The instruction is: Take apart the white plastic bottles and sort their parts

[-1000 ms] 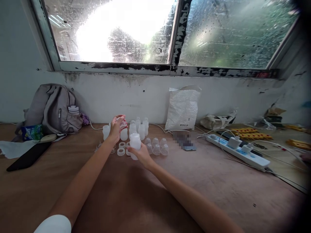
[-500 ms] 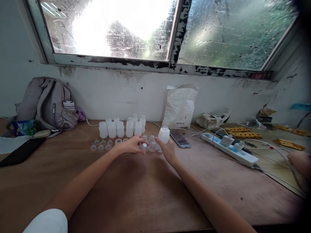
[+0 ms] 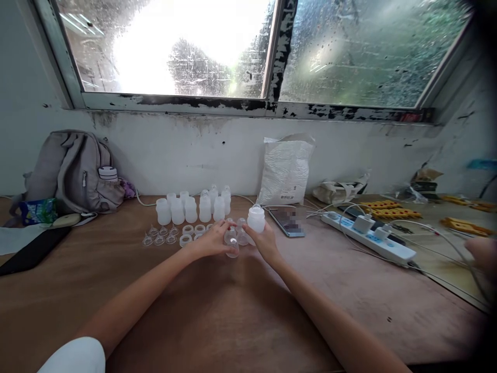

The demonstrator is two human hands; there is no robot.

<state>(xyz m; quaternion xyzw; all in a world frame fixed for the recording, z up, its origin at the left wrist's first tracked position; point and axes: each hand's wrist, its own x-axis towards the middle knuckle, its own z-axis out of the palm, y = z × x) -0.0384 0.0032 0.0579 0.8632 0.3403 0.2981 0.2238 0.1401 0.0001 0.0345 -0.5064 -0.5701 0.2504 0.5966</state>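
In the head view, a brown table (image 3: 217,321) stands below a speckled window (image 3: 155,46). Print on the white bag (image 3: 285,171) is too small to read. The left hand (image 3: 213,240) pinches a clear cap (image 3: 232,241); beside it, the right hand (image 3: 266,241) clasps a white bottle (image 3: 256,220), contents unclear, right of the standing bottles (image 3: 205,208).

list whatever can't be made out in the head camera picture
Head view:
Number of rings: the left hand covers some of their area.
Lower part of the white bottle: hidden by the right hand.
Phone screen: covered by blocky blurring.
White bag print: too small.
Shape at the right edge: blurred and cut off.
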